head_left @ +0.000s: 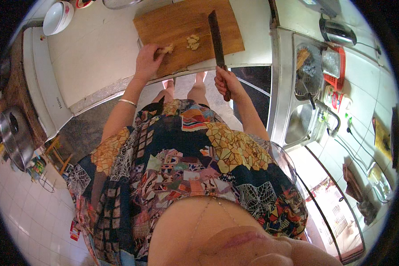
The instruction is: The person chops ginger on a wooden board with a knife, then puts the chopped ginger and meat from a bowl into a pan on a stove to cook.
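My right hand (pixel 228 82) grips the wooden handle of a kitchen knife (pixel 216 37). Its long dark blade points away from me over the right part of a wooden cutting board (pixel 181 17). At the board's near left edge, my left hand (pixel 148 61) has its fingers closed on a pale yellow lump (pixel 167 48) that looks like ginger. Between that hand and the blade lies a small heap of crushed pale yellow pieces (pixel 193 42), touched by neither hand.
A white counter (pixel 88 57) carries the board, with white bowls (pixel 57 18) at the far left. To the right are a steel sink (pixel 299 124), a dish rack (pixel 307 73), a red basket (pixel 340 66) and a black kettle (pixel 338 33). A lidded pan (pixel 15 137) stands at left.
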### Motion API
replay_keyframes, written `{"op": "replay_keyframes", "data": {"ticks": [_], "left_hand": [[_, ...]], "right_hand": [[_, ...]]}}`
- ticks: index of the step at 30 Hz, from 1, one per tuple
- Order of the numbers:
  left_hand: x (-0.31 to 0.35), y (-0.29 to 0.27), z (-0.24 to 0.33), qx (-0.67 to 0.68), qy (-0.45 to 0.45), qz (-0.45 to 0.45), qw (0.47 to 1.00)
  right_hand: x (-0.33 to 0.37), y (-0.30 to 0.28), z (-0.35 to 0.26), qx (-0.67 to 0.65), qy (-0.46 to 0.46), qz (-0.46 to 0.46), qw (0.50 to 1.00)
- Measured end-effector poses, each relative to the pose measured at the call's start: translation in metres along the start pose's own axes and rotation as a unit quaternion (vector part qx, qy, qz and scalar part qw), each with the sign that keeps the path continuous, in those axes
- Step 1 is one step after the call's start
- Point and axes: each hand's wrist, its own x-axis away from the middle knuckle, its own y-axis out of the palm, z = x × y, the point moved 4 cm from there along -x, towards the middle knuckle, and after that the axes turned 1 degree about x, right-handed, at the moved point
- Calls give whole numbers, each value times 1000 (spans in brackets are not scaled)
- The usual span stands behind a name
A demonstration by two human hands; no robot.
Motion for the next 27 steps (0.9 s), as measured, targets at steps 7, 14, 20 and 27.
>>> {"op": "replay_keyframes", "data": {"ticks": [7,14,20,27], "left_hand": [[-10,12,5,2,55,-33,998],[-14,14,4,38,62,-25,997],[6,-34,-22,61,-67,56,994],[55,-92,-61,78,-182,117,973]], "right_hand": [[3,-2,1,25,11,11,1000],[3,14,12,60,-65,-7,996],[-1,19,18,252,-84,92,960],[48,58,-26,291,-349,156,877]]}}
